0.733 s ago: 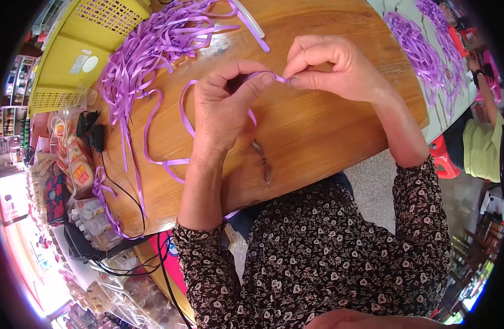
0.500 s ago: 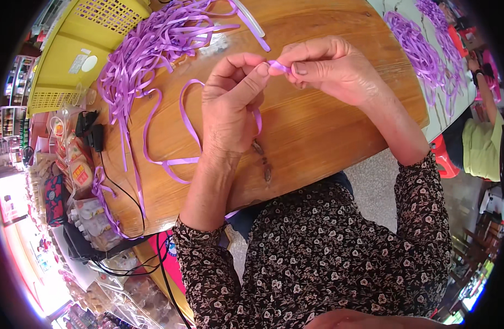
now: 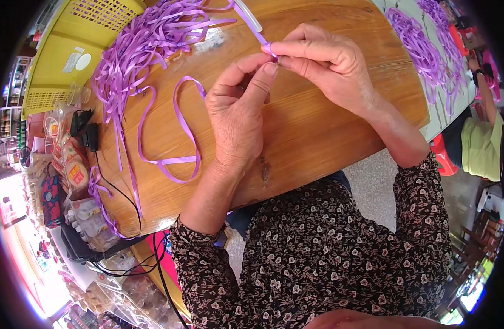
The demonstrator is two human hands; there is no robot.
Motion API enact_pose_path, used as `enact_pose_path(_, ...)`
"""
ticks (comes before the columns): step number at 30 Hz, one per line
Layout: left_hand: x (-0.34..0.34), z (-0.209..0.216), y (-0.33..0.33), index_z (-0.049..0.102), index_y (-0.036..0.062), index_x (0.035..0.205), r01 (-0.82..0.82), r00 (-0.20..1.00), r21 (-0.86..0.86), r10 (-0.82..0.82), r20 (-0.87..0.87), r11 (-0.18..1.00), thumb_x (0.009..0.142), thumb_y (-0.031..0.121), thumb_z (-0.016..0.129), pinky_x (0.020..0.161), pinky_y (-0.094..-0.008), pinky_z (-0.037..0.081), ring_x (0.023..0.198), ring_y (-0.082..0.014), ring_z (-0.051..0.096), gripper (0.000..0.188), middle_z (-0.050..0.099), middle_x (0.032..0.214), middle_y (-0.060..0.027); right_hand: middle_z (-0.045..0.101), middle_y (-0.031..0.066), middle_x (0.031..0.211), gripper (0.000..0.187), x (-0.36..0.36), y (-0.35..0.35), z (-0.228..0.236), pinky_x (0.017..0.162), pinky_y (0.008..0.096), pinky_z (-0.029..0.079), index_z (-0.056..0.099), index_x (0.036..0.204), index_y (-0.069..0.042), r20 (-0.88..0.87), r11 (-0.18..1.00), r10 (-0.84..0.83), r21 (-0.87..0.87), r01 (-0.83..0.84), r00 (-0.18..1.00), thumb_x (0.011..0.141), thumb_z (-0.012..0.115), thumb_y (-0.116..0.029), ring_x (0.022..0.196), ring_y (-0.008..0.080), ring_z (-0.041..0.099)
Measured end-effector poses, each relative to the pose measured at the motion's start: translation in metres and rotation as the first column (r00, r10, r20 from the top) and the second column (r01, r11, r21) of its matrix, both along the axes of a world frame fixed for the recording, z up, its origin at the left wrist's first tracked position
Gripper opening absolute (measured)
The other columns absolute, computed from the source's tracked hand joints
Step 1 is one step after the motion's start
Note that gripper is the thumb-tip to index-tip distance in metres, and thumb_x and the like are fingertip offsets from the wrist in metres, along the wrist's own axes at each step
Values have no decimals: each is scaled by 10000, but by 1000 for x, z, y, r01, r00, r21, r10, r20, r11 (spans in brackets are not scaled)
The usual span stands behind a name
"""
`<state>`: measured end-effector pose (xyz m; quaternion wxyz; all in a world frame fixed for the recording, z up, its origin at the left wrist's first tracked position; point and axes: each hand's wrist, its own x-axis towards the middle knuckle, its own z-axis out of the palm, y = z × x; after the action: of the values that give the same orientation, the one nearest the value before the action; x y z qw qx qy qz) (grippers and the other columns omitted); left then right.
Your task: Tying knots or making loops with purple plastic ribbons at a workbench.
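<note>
Pinching, head view: the right hand presses thumb and forefinger together on the folded end of a narrow, glossy purple ribbon strip, held up over the far middle of the round brown wooden tabletop so the fold keeps its shape.
Left grip: the left hand sets thumb and forefinger tips against the same strip just below the fold, steadying it from beneath.
Loose tail: a purple ribbon loop lies slack on the wood, left of the left wrist.
Supply: a heap of cut purple ribbons lies far left, within easy reach.
Containers: a yellow slotted plastic basket with a pale round sticker, beyond the heap.
Packages: small clear wrapped packets with red and orange labels line the left edge; details too small to tell.
</note>
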<state>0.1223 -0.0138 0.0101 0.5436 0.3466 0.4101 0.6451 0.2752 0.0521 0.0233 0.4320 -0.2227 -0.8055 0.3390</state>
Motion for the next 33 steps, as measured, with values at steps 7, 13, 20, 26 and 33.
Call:
enact_pose_path(7, 3, 2, 0, 648, -6, 942, -61, 998, -40, 59, -28, 997, 838, 26, 642, 683, -160, 416, 772, -49, 546, 108, 637, 845, -5, 614, 18, 782, 254, -10, -3, -8, 606, 226, 464, 674, 983, -53, 36, 935, -164, 325, 143, 986, 749, 673, 47, 724, 123, 589)
enact_pose_path(13, -3, 5, -3, 652, 31, 875, -42, 999, -82, 39, -29, 996, 834, 93, 658, 483, -156, 334, 577, -11, 444, 74, 599, 730, 35, 628, 18, 846, 247, -8, -6, -1, 687, 223, 474, 632, 1027, -29, 54, 999, -48, -22, 50, 997, 787, 655, 23, 776, 88, 583)
enact_pose_path(20, -3, 7, -2, 647, 37, 864, -20, 1000, -88, 21, 17, 996, 843, 105, 642, 422, -164, 261, 508, -1, 368, 72, 527, 644, 71, 629, 21, 908, 204, -5, -4, 4, 790, 222, 470, 619, 1049, -3, -144, 866, 186, -443, -231, 972, 846, 596, 7, 901, 73, 572)
enact_pose_path(26, -2, 12, -4, 628, -4, 898, -22, 993, -80, 13, -116, 997, 851, 80, 603, 432, -191, 233, 503, -36, 342, 99, 486, 626, 48, 616, 58, 842, 222, -1, -3, 4, 706, 281, 462, 657, 989, -32, 204, 923, -101, 385, 15, 974, 781, 611, 34, 795, 185, 586)
enact_pose_path(33, -8, 7, -1, 643, -25, 898, 4, 982, -134, -29, -186, 991, 844, 78, 645, 572, -153, 366, 673, -19, 496, 116, 619, 794, 7, 601, 9, 848, 242, 3, 7, -10, 788, 341, 434, 667, 942, -77, 213, 718, -206, 696, 0, 955, 716, 605, -136, 871, 186, 567)
